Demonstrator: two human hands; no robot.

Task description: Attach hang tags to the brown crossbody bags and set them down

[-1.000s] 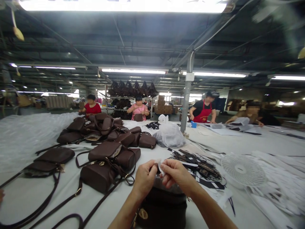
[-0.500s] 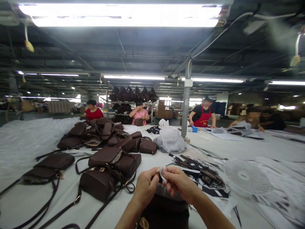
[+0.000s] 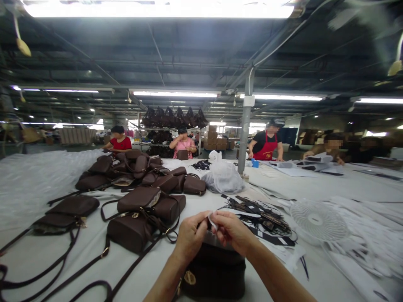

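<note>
A dark brown handbag (image 3: pixel 217 274) stands upright right in front of me, with a round gold-coloured charm (image 3: pixel 189 277) at its left side and greyish white material at its top. Over the bag's top my two hands meet. Between them is a small curled white strip (image 3: pixel 213 221), thin like paper or foam. My right hand (image 3: pixel 231 230) pinches it between thumb and fingers. Closed fingers of my left hand (image 3: pixel 191 235) press at the strip's left end, beside a dark piece mostly hidden by the hands, perhaps the bag's handle.
More brown handbags (image 3: pixel 129 233) with long straps cover the table's left half. Clear plastic wrapping (image 3: pixel 40 188) is heaped far left. To the right lie black straps with tags (image 3: pixel 261 216), a white fan (image 3: pixel 315 220) and white sheets. Behind a grey post (image 3: pixel 244 134), several co-workers sit or stand.
The view has tilted slightly, so the scene sits higher and more of the handbag shows. Both hands stay together at the white strip with little visible movement.
</note>
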